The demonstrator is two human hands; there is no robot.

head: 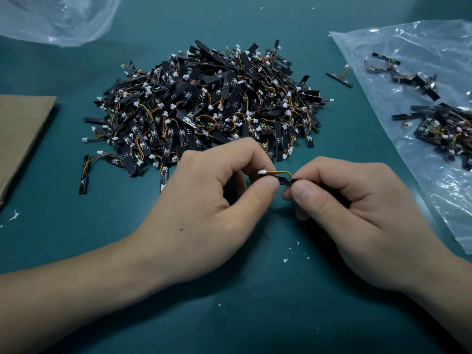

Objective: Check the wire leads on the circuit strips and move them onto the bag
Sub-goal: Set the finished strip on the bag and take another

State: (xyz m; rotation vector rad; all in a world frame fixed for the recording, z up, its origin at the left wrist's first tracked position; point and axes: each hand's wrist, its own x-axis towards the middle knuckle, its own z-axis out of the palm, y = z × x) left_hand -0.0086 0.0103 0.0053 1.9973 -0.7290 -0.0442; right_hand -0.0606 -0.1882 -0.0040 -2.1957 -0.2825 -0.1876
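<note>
A big heap of black circuit strips [204, 103] with coloured wire leads and white plugs lies at the middle of the teal table. In front of it, my left hand [204, 200] and my right hand [357, 213] pinch one small black strip [284, 180] between thumbs and fingers, one hand at each end. Its yellow wire lead [279, 172] arcs over the top to a white plug [262, 172]. On the right lies a clear plastic bag [421, 60] with several strips [441, 123] on it.
One loose strip [339, 79] lies between the heap and the bag. A brown cardboard sheet [23, 139] covers the left edge. Another crumpled clear bag [56, 19] sits at the far left. Small white bits [285, 260] dot the table near my wrists.
</note>
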